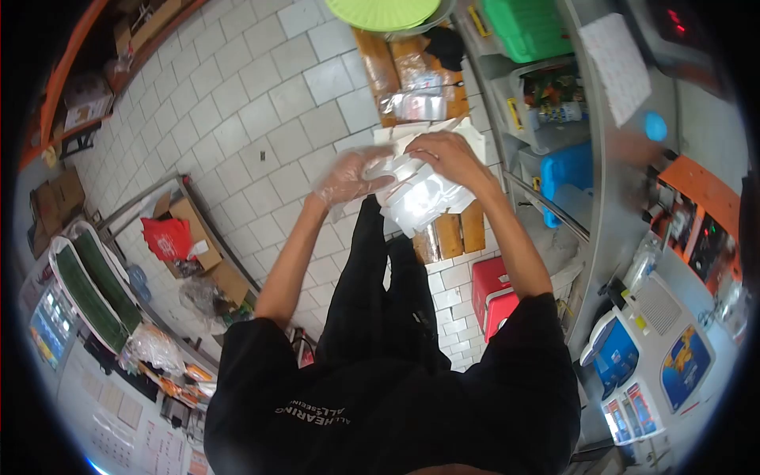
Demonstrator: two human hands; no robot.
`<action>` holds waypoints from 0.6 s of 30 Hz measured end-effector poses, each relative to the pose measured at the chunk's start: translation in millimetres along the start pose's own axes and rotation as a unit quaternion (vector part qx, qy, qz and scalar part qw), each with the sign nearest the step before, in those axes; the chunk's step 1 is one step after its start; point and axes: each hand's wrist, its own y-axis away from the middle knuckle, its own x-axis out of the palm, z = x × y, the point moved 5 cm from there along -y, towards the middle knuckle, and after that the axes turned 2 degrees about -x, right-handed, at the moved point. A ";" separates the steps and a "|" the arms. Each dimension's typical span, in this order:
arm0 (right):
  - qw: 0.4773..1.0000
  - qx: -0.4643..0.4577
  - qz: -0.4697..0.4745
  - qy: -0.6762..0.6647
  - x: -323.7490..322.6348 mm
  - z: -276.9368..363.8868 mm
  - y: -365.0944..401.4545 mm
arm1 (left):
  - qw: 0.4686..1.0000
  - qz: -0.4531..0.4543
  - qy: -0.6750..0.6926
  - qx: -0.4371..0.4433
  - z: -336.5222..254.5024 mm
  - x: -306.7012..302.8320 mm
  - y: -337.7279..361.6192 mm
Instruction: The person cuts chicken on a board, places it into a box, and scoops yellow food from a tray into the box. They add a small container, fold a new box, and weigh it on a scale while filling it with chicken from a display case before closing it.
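Observation:
My left hand point(352, 176), in a clear plastic glove, reaches in from the left with thumb and fingers closed round the edge of some white sheets. Glossy clear plastic bags point(426, 198) lie with the sheets and reflect the light. My right hand point(450, 154) is bare and bent over the same bundle from the right, its fingers curled onto the upper edge. White paper point(476, 141) sticks out beyond the right hand. Beneath the bundle is a wooden bench point(450, 236). What lies between the fingertips is partly hidden.
Farther along the bench are plastic packets point(419, 105), a black cloth point(445, 49) and a yellow-green basket point(384, 12). Shelves with a green bin point(529, 30) and a blue bin point(566, 178) stand right. A red case point(492, 294) and a weighing scale point(653, 348) are nearer.

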 end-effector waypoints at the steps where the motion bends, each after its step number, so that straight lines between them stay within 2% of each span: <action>1: 0.999 0.002 -0.042 0.004 -15.6 15.6 11.6 | 0.990 0.141 0.021 -0.013 -14.1 7.9 -4.9; 3: 0.993 0.030 -0.106 0.035 -44.7 52.5 41.1 | 0.986 0.149 0.057 0.047 -43.7 16.7 -9.2; 4: 0.986 0.079 -0.145 0.034 -57.0 72.1 58.4 | 0.987 0.109 0.019 0.116 -65.9 20.8 -5.9; 6: 0.971 0.107 -0.203 0.064 -72.0 109.6 95.3 | 0.972 0.019 -0.008 0.233 -109.5 38.4 8.8; 9: 0.929 0.183 -0.297 0.126 -75.2 146.0 165.7 | 0.964 0.007 0.030 0.266 -160.0 82.1 34.1; 10: 0.903 0.241 -0.335 0.117 -71.1 154.2 194.1 | 0.957 0.007 0.006 0.291 -171.9 102.5 46.0; 11: 0.873 0.298 -0.371 0.106 -64.9 160.6 222.3 | 0.951 0.020 0.007 0.309 -190.2 120.1 53.7; 13: 0.828 0.349 -0.426 0.102 -45.6 182.6 273.6 | 0.954 0.070 0.007 0.292 -213.7 154.0 83.5; 14: 0.800 0.371 -0.469 0.053 -37.0 190.6 300.1 | 0.943 0.150 0.034 0.294 -223.4 166.6 95.1; 16: 0.738 0.377 -0.557 -0.054 -17.9 211.9 348.4 | 0.922 0.204 0.021 0.328 -250.6 186.8 125.8; 18: 0.699 0.381 -0.604 -0.043 1.9 236.2 398.0 | 0.899 0.245 -0.023 0.362 -282.9 203.7 163.0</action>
